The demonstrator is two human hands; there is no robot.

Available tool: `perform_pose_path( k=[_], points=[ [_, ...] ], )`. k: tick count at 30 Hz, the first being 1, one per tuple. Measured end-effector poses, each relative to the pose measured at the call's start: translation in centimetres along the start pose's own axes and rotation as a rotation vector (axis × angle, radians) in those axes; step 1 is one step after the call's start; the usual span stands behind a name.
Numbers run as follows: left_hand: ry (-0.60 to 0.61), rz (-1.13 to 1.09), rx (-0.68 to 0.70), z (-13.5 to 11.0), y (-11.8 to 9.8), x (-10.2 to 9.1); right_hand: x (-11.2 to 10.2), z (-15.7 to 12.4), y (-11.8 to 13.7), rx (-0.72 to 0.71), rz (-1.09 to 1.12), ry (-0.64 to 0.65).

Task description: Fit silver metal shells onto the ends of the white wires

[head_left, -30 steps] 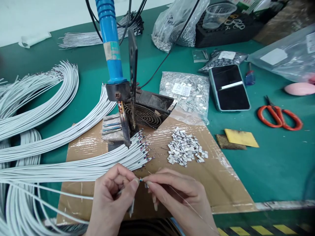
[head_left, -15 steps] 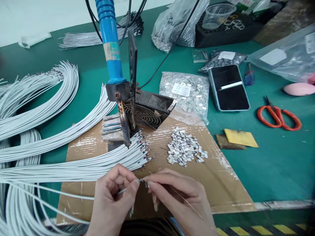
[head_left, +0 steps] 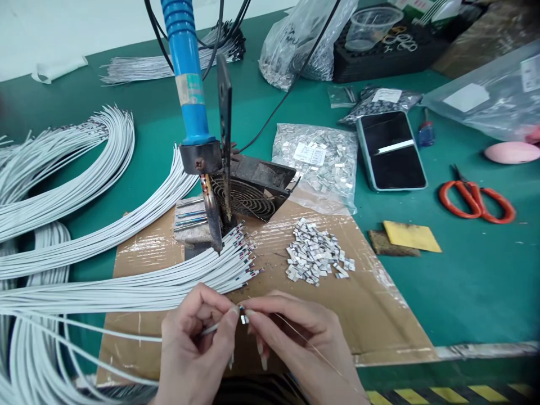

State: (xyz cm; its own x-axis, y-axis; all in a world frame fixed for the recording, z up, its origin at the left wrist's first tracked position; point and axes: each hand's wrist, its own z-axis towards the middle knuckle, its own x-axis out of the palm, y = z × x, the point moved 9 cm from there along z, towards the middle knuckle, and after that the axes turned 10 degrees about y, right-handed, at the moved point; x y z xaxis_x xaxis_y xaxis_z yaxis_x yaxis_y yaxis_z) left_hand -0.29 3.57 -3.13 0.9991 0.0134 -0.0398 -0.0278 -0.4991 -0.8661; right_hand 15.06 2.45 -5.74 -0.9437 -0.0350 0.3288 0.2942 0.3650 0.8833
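My left hand is closed in a pinch around a white cable, its coloured wire ends showing at the fingertips. My right hand is closed too, thumb and forefinger at a small metal connector beside those wire ends. Whether the two parts touch is too small to tell. A thin wire, like solder, runs from the right fingertips back across that hand. Above and behind both hands, a blue-handled soldering iron hangs tip down over a bundle of white cables.
Small metal connectors lie piled on the cardboard. Behind them are a bag of connectors, a fan and a phone. Red-handled scissors and a yellow sponge lie right. Coiled cables fill the left.
My right hand has shifted slightly left, nearer the left fingertips. The small metal connector now shows more plainly between the hands. The iron and the pile stay put.
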Motion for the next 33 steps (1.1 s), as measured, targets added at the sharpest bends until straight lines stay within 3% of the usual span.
perform_pose_path(
  k=[6,11,14,18,21,23,25,29,33],
  points=[
    [-0.014,0.104,0.114,-0.3,-0.4,0.0,0.2,-0.2,0.0,0.024,0.029,-0.010],
    [-0.020,0.023,0.074,-0.4,0.1,0.1,0.2,-0.5,0.3,-0.043,-0.003,-0.094],
    [0.001,-0.019,0.024,-0.4,0.5,0.3,0.2,-0.8,0.9,-0.171,-0.119,-0.138],
    [0.033,-0.083,-0.002,-0.3,0.7,0.3,0.6,-2.0,3.3,-0.466,-0.428,-0.188],
    [0.059,-0.070,-0.015,0.0,0.7,0.3,1.4,-2.9,5.2,-0.658,-0.651,-0.140],
    [0.073,-0.037,-0.027,0.1,0.7,0.2,1.5,-2.4,5.3,-0.619,-0.672,-0.029],
    [0.074,-0.029,-0.023,0.4,0.6,0.0,0.5,-1.4,4.6,-0.470,-0.538,0.024],
    [0.063,-0.096,-0.011,0.9,0.7,-0.4,-2.0,-0.4,2.3,-0.185,-0.129,-0.111],
    [0.052,-0.099,-0.003,1.0,0.6,-0.3,-1.7,-0.4,1.8,-0.150,-0.067,-0.182]
  ],
)
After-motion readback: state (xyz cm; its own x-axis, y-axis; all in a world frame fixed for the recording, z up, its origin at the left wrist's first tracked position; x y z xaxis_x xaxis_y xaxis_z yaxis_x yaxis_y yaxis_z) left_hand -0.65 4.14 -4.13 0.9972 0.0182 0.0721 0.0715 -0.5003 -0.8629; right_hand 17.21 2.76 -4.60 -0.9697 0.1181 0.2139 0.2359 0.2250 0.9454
